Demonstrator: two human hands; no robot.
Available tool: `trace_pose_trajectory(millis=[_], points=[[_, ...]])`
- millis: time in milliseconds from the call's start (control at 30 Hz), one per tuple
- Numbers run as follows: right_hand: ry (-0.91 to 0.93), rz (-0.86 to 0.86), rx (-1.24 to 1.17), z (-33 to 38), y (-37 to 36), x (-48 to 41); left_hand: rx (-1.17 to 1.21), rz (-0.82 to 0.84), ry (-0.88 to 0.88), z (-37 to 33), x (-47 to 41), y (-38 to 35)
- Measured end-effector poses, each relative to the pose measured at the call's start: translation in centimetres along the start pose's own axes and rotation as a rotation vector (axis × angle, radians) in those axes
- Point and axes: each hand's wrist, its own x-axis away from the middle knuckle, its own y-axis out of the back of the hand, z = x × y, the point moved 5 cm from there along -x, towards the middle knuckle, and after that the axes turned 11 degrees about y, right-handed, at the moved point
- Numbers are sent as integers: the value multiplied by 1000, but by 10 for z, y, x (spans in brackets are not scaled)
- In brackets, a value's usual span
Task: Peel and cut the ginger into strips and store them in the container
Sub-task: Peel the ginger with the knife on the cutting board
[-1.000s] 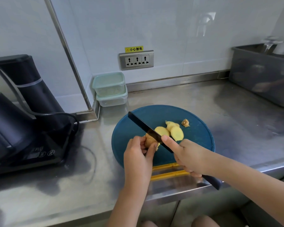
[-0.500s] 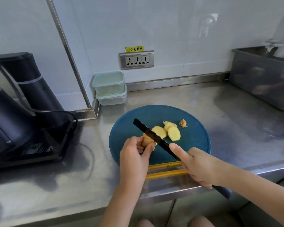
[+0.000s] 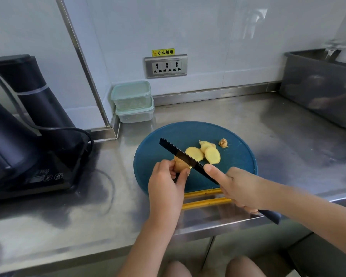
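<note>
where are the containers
In the head view the stacked containers sit back left on the counter, in the wall corner, behind the blue board, below-left of the socket.

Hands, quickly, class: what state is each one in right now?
Left hand: grips the ginger piece.
Right hand: grips the knife.

Glossy white wall panels (image 3: 208, 27) fill the upper frame before me, a grey three-socket outlet (image 3: 165, 66) at centre under a yellow label (image 3: 163, 52); my stainless steel table (image 3: 68, 216) spans the lower half.
</note>
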Motion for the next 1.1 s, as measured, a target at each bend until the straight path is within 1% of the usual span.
trace_pose_trajectory(millis=[133, 233, 300, 333, 400, 500, 567, 633, 867, 1000, 1067, 1100], points=[[14, -43, 72, 8, -2, 5, 8, 6, 5, 0, -1, -1], [-51, -48, -7, 10, 5, 5, 0, 9, 4, 1, 0, -1], [-108, -12, -86, 11, 8, 3, -2, 11, 2, 2, 0, -1], [-100, -7, -79, 13, 11, 1, 0, 10, 0, 2, 0, -1], [-63, 47, 31, 19, 12, -8, 3, 12, 0, 2, 1, -1], [-90, 111, 107, 37, 9, -21, 3, 18, 6, 1, 0, -1], [-117, 98, 138, 46, 9, -26, 1, 19, 11, 1, -1, -2], [-98, 60, 149, 49, 8, -28, -3, 19, 7, 2, -1, -2], [33, -40, 72, 30, 1, -12, 34, 47, 12, 3, -2, 1], [-75, 28, 64, 7, -1, 2, 19, 39, 0, 1, 0, 0], [-86, 59, 62, 8, 0, 7, -3, 41, -1, 0, 0, -1], [-91, 40, 33, 9, 3, 6, -14, 39, -4, 0, -1, -1]])
